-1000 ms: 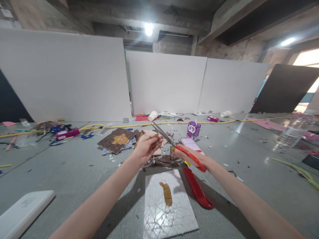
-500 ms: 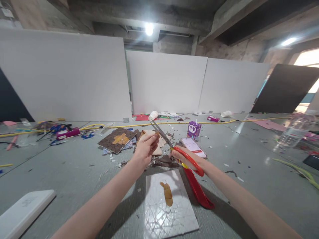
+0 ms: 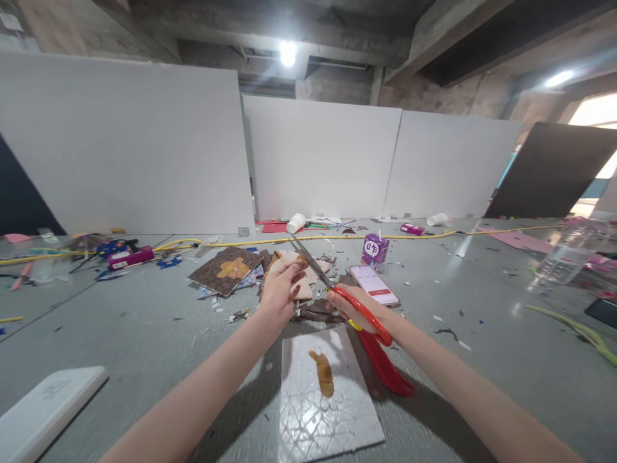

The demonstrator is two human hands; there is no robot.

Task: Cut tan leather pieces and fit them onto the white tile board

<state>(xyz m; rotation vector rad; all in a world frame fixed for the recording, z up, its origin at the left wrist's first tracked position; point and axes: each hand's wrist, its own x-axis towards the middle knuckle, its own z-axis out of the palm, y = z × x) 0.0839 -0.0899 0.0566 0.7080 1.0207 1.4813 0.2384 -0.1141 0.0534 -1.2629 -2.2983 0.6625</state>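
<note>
My left hand (image 3: 282, 283) is closed in a pinch on a small brown piece (image 3: 303, 260), mostly hidden by the fingers and the blades. Wrapped around the red handles of a pair of scissors (image 3: 361, 307) is my right hand (image 3: 343, 303). The scissor blades point up and to the left, beside the pinched piece. Whether they touch it I cannot tell. Below both hands lies a white board (image 3: 308, 424) with a pattern of lines. Brown pieces (image 3: 324, 376) form a long shape on its upper half.
A long red object (image 3: 388, 370) lies right of the board. Beyond my right hand are a phone (image 3: 375, 285) and a purple carton (image 3: 375, 249). A brown patterned board (image 3: 207, 273) lies left, among scraps. A white slab (image 3: 53, 411) sits near left, a plastic bottle (image 3: 566, 254) far right.
The scissor blades have come closer together at their tips, and the red handle has shifted slightly. My left hand turns a little around the brown piece. The boards stay put.
</note>
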